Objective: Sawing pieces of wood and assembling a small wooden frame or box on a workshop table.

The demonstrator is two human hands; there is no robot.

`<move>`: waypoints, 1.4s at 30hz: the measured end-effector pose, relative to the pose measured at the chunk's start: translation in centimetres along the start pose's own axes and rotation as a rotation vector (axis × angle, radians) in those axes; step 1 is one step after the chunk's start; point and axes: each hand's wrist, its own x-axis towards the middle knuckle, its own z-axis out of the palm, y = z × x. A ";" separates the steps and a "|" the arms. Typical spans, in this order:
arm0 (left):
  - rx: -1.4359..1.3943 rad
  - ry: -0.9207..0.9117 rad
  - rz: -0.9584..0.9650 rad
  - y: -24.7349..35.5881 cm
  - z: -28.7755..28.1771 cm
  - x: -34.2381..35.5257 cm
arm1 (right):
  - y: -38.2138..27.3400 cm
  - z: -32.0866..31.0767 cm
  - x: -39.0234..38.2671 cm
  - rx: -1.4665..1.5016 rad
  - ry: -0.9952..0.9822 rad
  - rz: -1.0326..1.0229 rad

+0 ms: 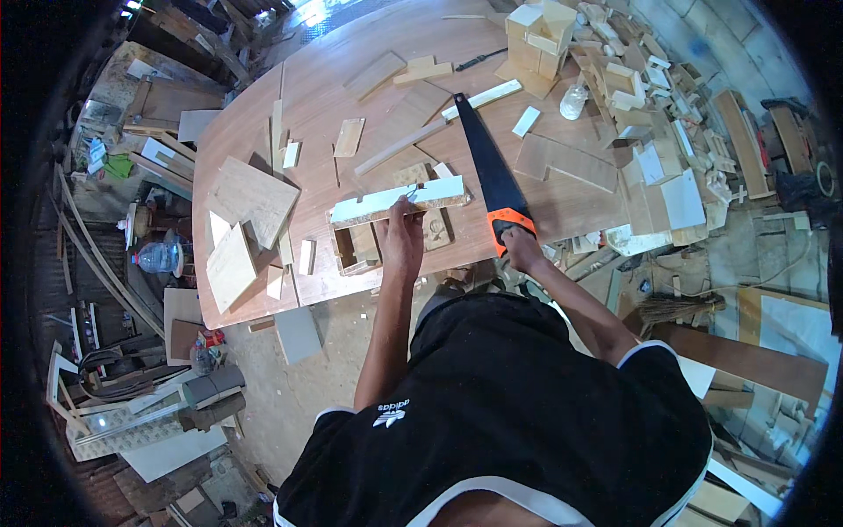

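Note:
My left hand [403,237] grips a short board [439,191] with a pale blue-white face and a rough front edge, notched along its top. The board lies across a small open wooden box frame [351,253] at the table's near edge. To its right, my right hand [522,247] is wrapped round the orange handle of a handsaw [485,154]. Its long black blade points away from me over the table, apart from the board. Behind my left fingers, part of the board's lower edge is hidden.
Plywood pieces [255,200] lie on the brown table [307,97] at the left. More offcuts, a clear plastic jar [573,102] and a wooden box [537,44] stand toward the far right. A large scrap pile [680,193] borders the right side. A water bottle [158,258] is at the left.

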 end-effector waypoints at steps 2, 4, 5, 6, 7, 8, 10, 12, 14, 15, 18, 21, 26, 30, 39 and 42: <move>0.043 0.007 0.026 0.0 -0.3 -0.1 | -2.3 -2.2 1.2 -0.011 0.031 0.007; 0.078 -0.057 0.039 -0.1 -1.9 -0.2 | -6.9 -7.8 2.3 0.751 0.191 0.067; 0.078 -0.058 0.031 -0.3 -1.7 -0.2 | -8.8 -10.4 2.5 0.751 0.191 0.075; 0.087 -0.076 0.045 -0.5 -1.4 -0.3 | -10.6 -12.8 2.6 0.995 0.322 0.016; 0.096 -0.092 0.063 -0.4 -1.3 -0.4 | -11.9 -14.9 2.6 1.238 0.455 -0.048; 0.097 -0.091 0.060 -0.4 -1.3 -0.5 | -12.8 -16.7 2.6 1.239 0.455 -0.045; 0.024 -0.096 0.053 -0.3 -1.2 -0.7 | -13.7 -19.0 2.6 0.937 0.511 -0.120; 0.067 -0.081 0.057 -0.1 -0.8 -0.8 | -13.9 -18.7 2.5 0.899 0.558 -0.097; 0.106 -0.060 0.068 -0.1 -1.0 -1.0 | -14.0 -18.2 2.4 0.860 0.598 -0.081; 0.121 -0.063 0.086 -0.4 -1.5 -0.9 | -13.9 -17.7 2.3 0.817 0.616 -0.062; 0.162 -0.041 0.072 -0.3 -1.1 -1.3 | -13.5 -17.0 2.1 0.804 0.595 -0.025; 0.152 -0.014 0.031 -0.2 -2.5 -1.4 | -13.5 -16.1 2.0 0.981 0.479 0.070; 0.034 0.160 0.097 0.9 -3.7 -0.6 | -10.1 -11.7 3.2 0.622 0.168 0.133; 0.076 0.215 0.136 2.9 -7.1 -0.1 | -11.5 -9.8 3.4 0.047 -0.248 0.141; 0.130 0.216 0.248 8.9 -12.1 0.2 | -14.3 2.0 12.4 0.293 -0.309 0.427; 0.317 0.349 0.296 11.6 -15.4 0.9 | -16.4 3.9 15.1 0.341 -0.251 0.545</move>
